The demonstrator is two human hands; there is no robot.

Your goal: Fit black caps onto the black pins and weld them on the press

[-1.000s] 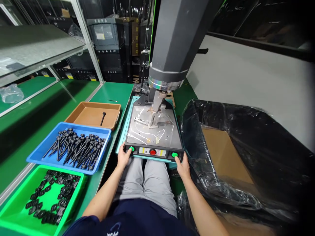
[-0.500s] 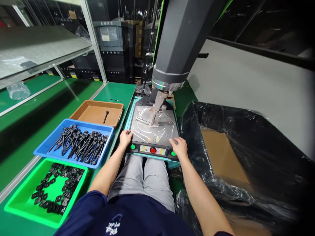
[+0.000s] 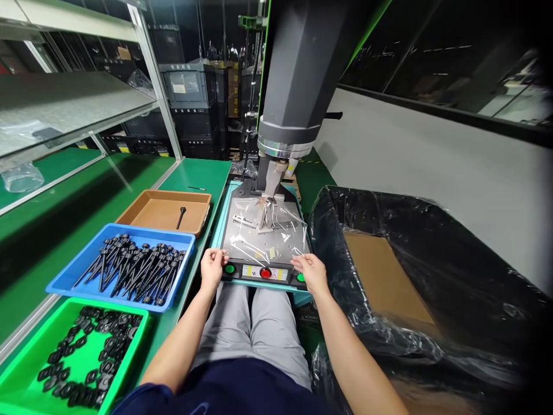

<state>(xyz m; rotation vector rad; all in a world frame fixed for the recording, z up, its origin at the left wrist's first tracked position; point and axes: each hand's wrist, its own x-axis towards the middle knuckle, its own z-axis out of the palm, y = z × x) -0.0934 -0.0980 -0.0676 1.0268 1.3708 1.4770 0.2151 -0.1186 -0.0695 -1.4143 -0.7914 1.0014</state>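
Note:
A clear plastic film (image 3: 263, 237) lies crinkled over the metal plate (image 3: 242, 227) of a press machine. The machine's grey head (image 3: 298, 75) and horn (image 3: 270, 176) hang over a small fixture. My left hand (image 3: 212, 267) is closed at the film's near left corner, just beside the left green button (image 3: 229, 268). My right hand (image 3: 311, 272) is closed at the near right corner and partly covers the right green button (image 3: 300, 278). A red button (image 3: 265, 273) sits between them.
On the green bench to my left stand a brown tray (image 3: 142, 213) with one black pin, a blue tray (image 3: 69, 276) with several black pins and a green tray (image 3: 129, 340) of small black caps. A cardboard box lined with black plastic (image 3: 389, 276) stands at my right.
Both hands left the green buttons, reached onto the plate, then drew back to its near edge and closed on the film's corners. The film now sits puckered.

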